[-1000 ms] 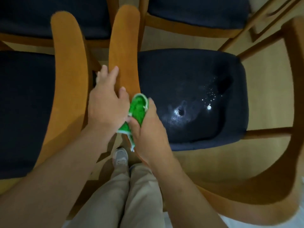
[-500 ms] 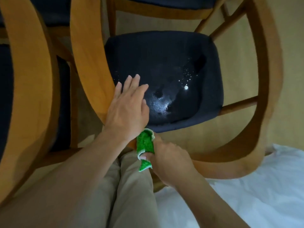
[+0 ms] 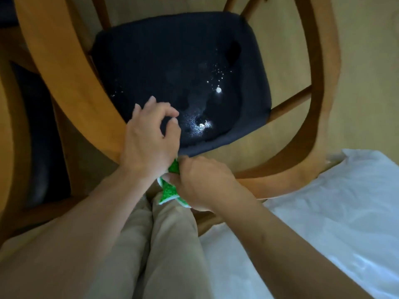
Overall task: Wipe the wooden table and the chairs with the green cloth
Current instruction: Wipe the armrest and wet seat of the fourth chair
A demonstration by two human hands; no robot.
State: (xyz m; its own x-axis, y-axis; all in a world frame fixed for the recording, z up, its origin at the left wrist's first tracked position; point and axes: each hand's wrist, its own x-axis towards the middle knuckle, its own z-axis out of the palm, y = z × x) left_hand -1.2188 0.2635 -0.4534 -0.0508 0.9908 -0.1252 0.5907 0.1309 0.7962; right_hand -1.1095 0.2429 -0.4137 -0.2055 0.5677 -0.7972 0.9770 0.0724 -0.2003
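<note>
A wooden chair with a curved back rail (image 3: 64, 72) and a dark blue seat (image 3: 172, 57) fills the view. White specks and a shiny wet patch (image 3: 201, 125) mark the seat. My right hand (image 3: 203, 182) grips the bunched green cloth (image 3: 168, 192) against the near bend of the rail; most of the cloth is hidden under both hands. My left hand (image 3: 149, 137) rests its heel on the rail just left of the cloth. Its fingers curl loosely over the seat's near edge, with nothing seen in them.
A second wooden chair (image 3: 8, 130) with a dark seat stands close on the left. A white crumpled sheet (image 3: 323, 212) lies at the lower right beside the chair. My beige trouser legs (image 3: 162, 244) are right below the hands. Tan floor shows around the chair.
Both hands slid down the rail toward its near bend, the right one wiping with the cloth. My left hand's fingers went from flat to loosely curled. The view shifted right.
</note>
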